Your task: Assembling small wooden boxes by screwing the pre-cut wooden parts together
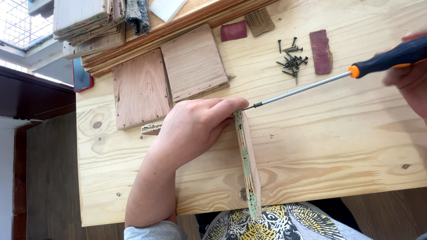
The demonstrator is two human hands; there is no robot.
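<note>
Phone: a red-edged phone point(81, 75) lies at the far left rim of the tabletop point(338, 146), well apart from the work.
Stacked boards: a pile of worn wood pieces point(86, 22) sits at the top left, with a grey rag point(137, 15) draped beside it.
Flat squares: two square wooden boards point(141, 89) and point(193, 62) lie flat, side by side, just beyond the left hand.
Left hand: the left hand point(195, 129) is clasped over the top end of the upright board point(248, 164), fingers curled across its edge, pinning it on its narrow side. Judgement: keeping those fingertips point(235, 104) back from the screw line would guard them if the tip slips.
Upright board: it stands on edge on the tabletop, running from the left hand toward the person's body, its rough edge flecked with green.
Screw: a dark screw point(247, 107) sits at the screwdriver tip, touching the board's upper end just beside the fingertips.
Screwdriver: a long steel shaft with an orange and black handle point(311, 86) slants down from the right. Judgement: it would drive better with the shaft in line with the screw and square to the board face, pressed firmly.
Loose screws: a small heap of dark screws point(292, 60) lies near a red sanding block point(320, 51).
Right hand: the right hand point(409, 75) is closed around the handle at the frame's edge, partly blurred.
</note>
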